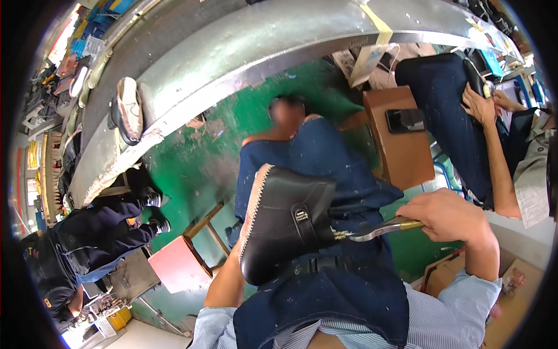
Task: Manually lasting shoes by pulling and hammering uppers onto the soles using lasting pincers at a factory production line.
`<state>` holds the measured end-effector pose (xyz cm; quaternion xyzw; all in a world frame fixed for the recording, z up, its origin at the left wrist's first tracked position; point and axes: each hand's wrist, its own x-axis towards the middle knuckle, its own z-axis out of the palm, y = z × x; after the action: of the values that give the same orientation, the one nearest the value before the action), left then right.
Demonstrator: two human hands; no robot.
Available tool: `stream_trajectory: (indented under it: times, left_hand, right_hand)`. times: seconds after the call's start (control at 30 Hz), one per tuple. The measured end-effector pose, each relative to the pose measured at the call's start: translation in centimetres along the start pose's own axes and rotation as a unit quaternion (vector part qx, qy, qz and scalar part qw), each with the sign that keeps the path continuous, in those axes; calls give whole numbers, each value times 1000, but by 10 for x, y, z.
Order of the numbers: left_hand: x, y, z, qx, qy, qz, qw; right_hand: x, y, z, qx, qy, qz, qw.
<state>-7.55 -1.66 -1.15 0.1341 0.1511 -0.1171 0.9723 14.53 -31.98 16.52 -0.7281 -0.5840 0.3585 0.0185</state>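
Note:
A black leather shoe [285, 218] with a strap and a jagged pale edge along its left side is held up over my lap. My left hand [235, 264] supports it from the left and underneath; its fingers are mostly hidden behind the leather. In my right hand [450, 214] is a pair of pliers [376, 231], gripped by the handles, its metal head reaching left to the shoe's right side. The jaws meet a small yellowish bit there, too small to make out. A dark blue apron [337, 299] covers my lap beneath the shoe.
A metal-topped bench [226, 46] curves across the far side, with a beige and black shoe [129, 107] at its left edge. A pink-topped stool [180, 264] stands left. At right, a phone [405, 120] lies on a brown box [395, 151] near a co-worker [494, 134]; another person [87, 247] is at far left.

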Motion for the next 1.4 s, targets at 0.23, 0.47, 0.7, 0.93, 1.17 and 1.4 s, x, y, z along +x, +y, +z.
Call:
stream_trajectory:
  times: [0.23,0.47,0.7,0.93,1.17,1.4]
  left_hand:
    - [1,-8,-8,-14,42,6,999]
    - [-24,-19,-11,6,78,23,997]
    - [-22,-20,-11,16,111,36,993]
    - [-21,-21,-12,26,144,47,988]
    - [-20,-26,-12,37,175,53,982]
    - [-25,-25,-13,46,212,65,974]
  right_hand:
    - [3,17,18,106,3,17,994]
    - [30,14,52,224,3,-39,974]
    - [41,10,60,198,45,-40,978]
    - [53,3,56,187,-28,-24,982]
    - [53,13,68,253,-50,-75,963]
    - [61,8,71,284,-32,-51,957]
